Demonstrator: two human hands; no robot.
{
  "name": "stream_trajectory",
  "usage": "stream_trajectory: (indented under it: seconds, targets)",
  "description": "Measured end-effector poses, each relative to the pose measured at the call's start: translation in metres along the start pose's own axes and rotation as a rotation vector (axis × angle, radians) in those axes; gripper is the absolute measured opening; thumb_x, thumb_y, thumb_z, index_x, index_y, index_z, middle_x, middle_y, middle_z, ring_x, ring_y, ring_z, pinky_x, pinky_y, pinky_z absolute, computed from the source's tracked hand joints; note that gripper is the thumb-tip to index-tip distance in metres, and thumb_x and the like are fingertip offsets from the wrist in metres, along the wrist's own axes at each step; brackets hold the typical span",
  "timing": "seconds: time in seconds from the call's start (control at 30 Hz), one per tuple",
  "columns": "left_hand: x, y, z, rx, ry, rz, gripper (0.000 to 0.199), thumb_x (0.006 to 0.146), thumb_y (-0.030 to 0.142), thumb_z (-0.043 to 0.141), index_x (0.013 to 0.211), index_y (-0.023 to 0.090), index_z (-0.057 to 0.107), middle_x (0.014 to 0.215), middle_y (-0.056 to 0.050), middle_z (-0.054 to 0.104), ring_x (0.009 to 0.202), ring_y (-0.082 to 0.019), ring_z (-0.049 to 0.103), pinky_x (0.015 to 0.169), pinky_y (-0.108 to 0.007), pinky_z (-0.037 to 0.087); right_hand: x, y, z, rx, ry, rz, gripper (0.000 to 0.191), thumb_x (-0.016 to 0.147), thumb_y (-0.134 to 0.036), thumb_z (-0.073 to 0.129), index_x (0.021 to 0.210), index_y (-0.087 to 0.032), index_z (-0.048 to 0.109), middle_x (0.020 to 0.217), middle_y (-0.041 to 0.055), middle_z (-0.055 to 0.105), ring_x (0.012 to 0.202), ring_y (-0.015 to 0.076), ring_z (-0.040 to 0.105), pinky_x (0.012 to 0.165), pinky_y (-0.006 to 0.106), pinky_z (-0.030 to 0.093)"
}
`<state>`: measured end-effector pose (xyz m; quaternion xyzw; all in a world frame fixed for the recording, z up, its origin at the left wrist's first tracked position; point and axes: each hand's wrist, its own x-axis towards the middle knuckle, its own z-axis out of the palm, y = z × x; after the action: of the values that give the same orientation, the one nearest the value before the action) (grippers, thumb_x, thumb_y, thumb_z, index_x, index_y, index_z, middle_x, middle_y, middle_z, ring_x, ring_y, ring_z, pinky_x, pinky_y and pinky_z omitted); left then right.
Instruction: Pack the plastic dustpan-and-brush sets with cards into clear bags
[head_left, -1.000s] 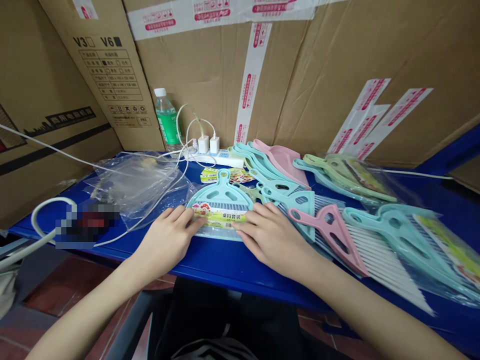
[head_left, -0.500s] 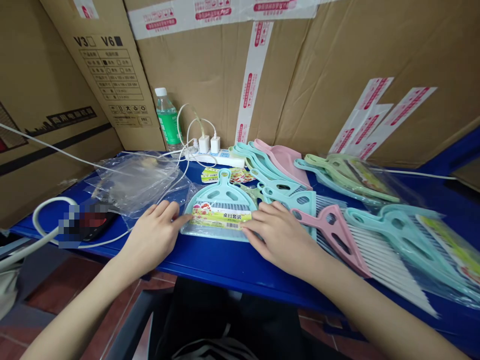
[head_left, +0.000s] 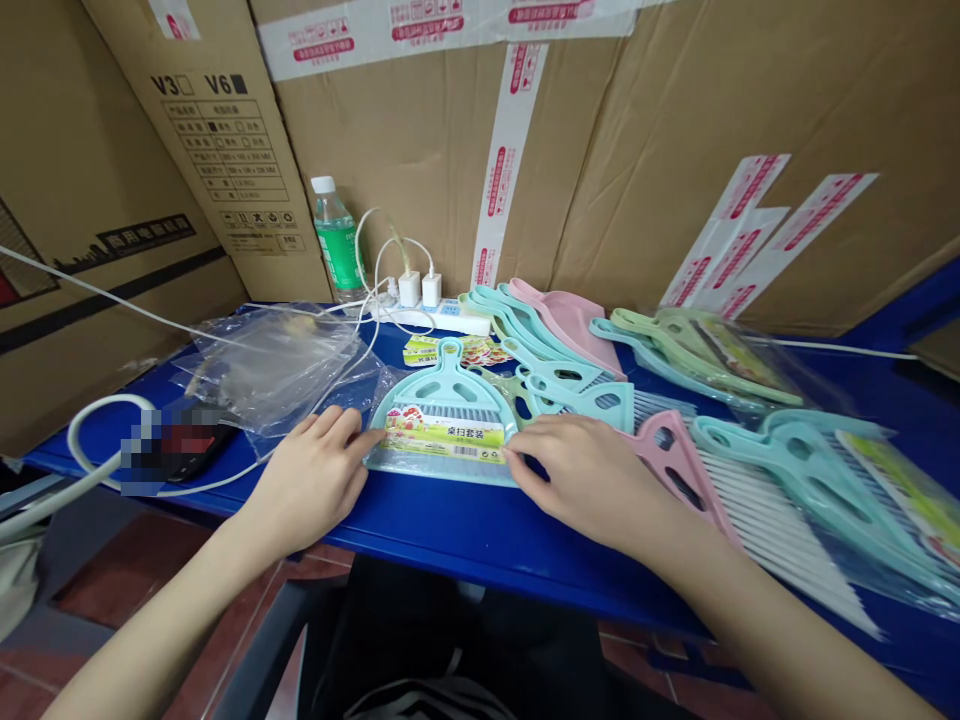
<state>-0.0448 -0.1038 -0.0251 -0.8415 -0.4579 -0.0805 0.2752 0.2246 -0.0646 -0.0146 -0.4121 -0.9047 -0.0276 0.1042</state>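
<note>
A light blue dustpan and brush set (head_left: pixel 448 385) lies flat in front of me, its handle pointing away, with clear plastic around it. A yellow-green printed label card (head_left: pixel 442 432) covers the brush bristles. My left hand (head_left: pixel 315 478) is closed at the left edge of the set, its fingers curled and a fingertip on the card's left end. At the right edge, my right hand (head_left: pixel 574 478) is closed too, thumb and fingers at the card's right end. What exactly is pinched there is partly hidden by the fingers.
Loose blue brushes and dustpans, a pink brush (head_left: pixel 679 465) and bagged sets (head_left: pixel 832 490) lie on the right. Clear plastic bags (head_left: pixel 274 360) and a black mouse (head_left: pixel 199 450) are left. Behind stand a bottle (head_left: pixel 339 245), a power strip (head_left: pixel 442 316) and cardboard boxes (head_left: pixel 420 150).
My right hand has shifted slightly to the right along the set's edge, showing more of the card's right end. My left hand stays almost in place.
</note>
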Motion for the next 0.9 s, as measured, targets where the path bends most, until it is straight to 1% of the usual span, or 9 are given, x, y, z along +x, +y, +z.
stream_trajectory:
  seconds: [0.13, 0.27, 0.37, 0.47, 0.67, 0.9]
  targets:
    - [0.001, 0.002, 0.002, -0.014, 0.014, -0.012, 0.031, 0.093, 0.017, 0.039, 0.097, 0.015, 0.070, 0.076, -0.007, 0.060, 0.069, -0.022, 0.056, 0.061, -0.034, 0.046, 0.000, 0.000, -0.003, 0.007, -0.060, 0.051, 0.031, 0.090, -0.015, 0.047, 0.064, -0.020, 0.063, 0.067, 0.0016, 0.069, 0.062, 0.0164, 0.061, 0.057, 0.029, 0.031]
    - [0.002, 0.002, 0.007, -0.014, 0.055, -0.015, 0.032, 0.097, 0.020, 0.038, 0.091, 0.016, 0.069, 0.073, -0.006, 0.060, 0.069, -0.021, 0.057, 0.060, -0.032, 0.046, 0.001, -0.001, -0.004, 0.004, -0.050, 0.069, 0.031, 0.089, -0.015, 0.047, 0.060, -0.020, 0.059, 0.060, 0.0006, 0.064, 0.056, 0.0145, 0.056, 0.054, 0.029, 0.027]
    - [0.002, 0.001, 0.011, -0.023, 0.072, -0.021, 0.032, 0.098, 0.019, 0.038, 0.088, 0.017, 0.069, 0.072, -0.005, 0.060, 0.068, -0.020, 0.057, 0.061, -0.031, 0.046, 0.001, -0.001, -0.002, 0.004, -0.015, 0.076, 0.030, 0.087, -0.015, 0.048, 0.059, -0.020, 0.057, 0.058, -0.0002, 0.062, 0.052, 0.0135, 0.054, 0.051, 0.028, 0.025]
    - [0.002, 0.002, 0.013, -0.019, 0.071, -0.020, 0.031, 0.098, 0.019, 0.039, 0.087, 0.017, 0.068, 0.073, -0.005, 0.061, 0.069, -0.020, 0.057, 0.062, -0.032, 0.047, 0.002, -0.001, 0.000, -0.022, -0.003, 0.092, 0.027, 0.087, -0.016, 0.048, 0.061, -0.020, 0.056, 0.059, -0.0001, 0.063, 0.053, 0.0139, 0.055, 0.051, 0.028, 0.025]
    - [0.001, 0.003, 0.012, 0.020, 0.052, -0.022, 0.028, 0.097, 0.016, 0.040, 0.089, 0.017, 0.067, 0.073, -0.004, 0.060, 0.069, -0.020, 0.056, 0.063, -0.032, 0.046, 0.003, 0.000, 0.004, -0.039, -0.020, 0.094, 0.023, 0.088, -0.016, 0.049, 0.066, -0.021, 0.058, 0.062, 0.0002, 0.066, 0.052, 0.0144, 0.057, 0.050, 0.028, 0.022]
    - [0.002, 0.005, 0.013, 0.022, 0.097, -0.016, 0.027, 0.096, 0.015, 0.042, 0.084, 0.017, 0.066, 0.075, -0.005, 0.059, 0.071, -0.021, 0.055, 0.062, -0.032, 0.046, 0.004, 0.001, 0.005, -0.028, -0.042, 0.122, 0.019, 0.086, -0.015, 0.051, 0.070, -0.020, 0.058, 0.066, 0.0000, 0.070, 0.054, 0.0153, 0.060, 0.050, 0.028, 0.022]
